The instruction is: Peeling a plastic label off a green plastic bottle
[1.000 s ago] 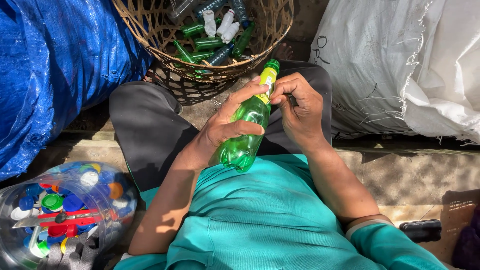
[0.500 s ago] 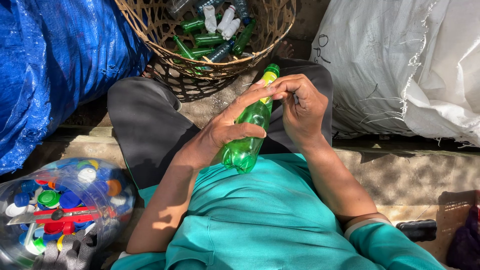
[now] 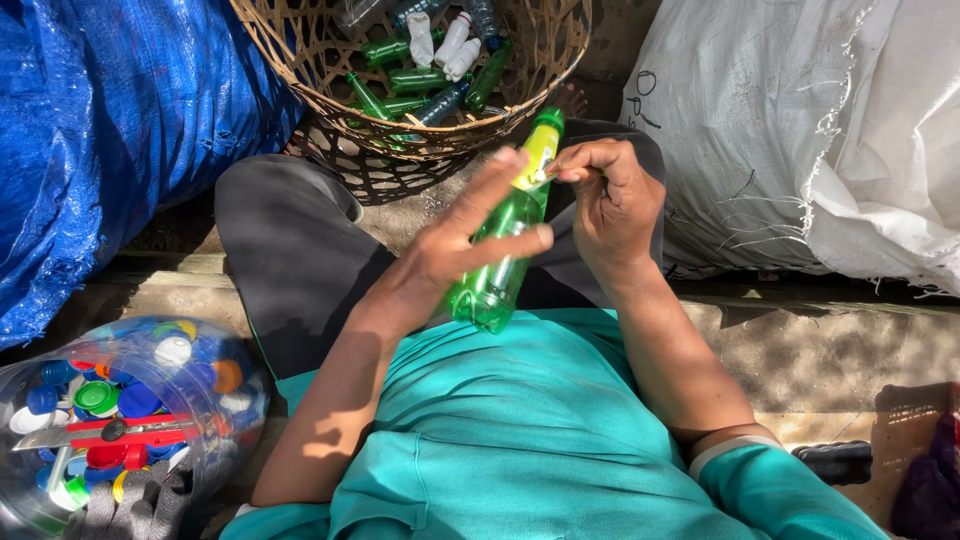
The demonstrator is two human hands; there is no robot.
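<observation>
Green plastic bottle (image 3: 497, 262): empty, translucent, with a yellow-green label near the neck and a green cap; held over the person's lap, in front of the teal shirt (image 3: 520, 430). Long axis ran on a slant, base low and toward the body, capped end up and away toward the woven basket (image 3: 300, 45).

Left hand (image 3: 455, 255): cradled the lower body from the left, thumb laid across the front, index finger extended along the side; a loose grip, fingers partly spread.

Right hand (image 3: 610, 200): fingertips pressed together on the label's edge just under the cap; whether a small tool sat in the pinch could not be told.

Step judged: peeling the label. The next move seemed to call for a steady hold below and a pull along the bottle.

Surroundings: basket of green and clear bottles ahead; blue tarpaulin (image 3: 110, 130) left; white sack (image 3: 800, 130) right; clear jar of mixed caps (image 3: 120, 420) with a red cutter (image 3: 110, 432), lower left.
</observation>
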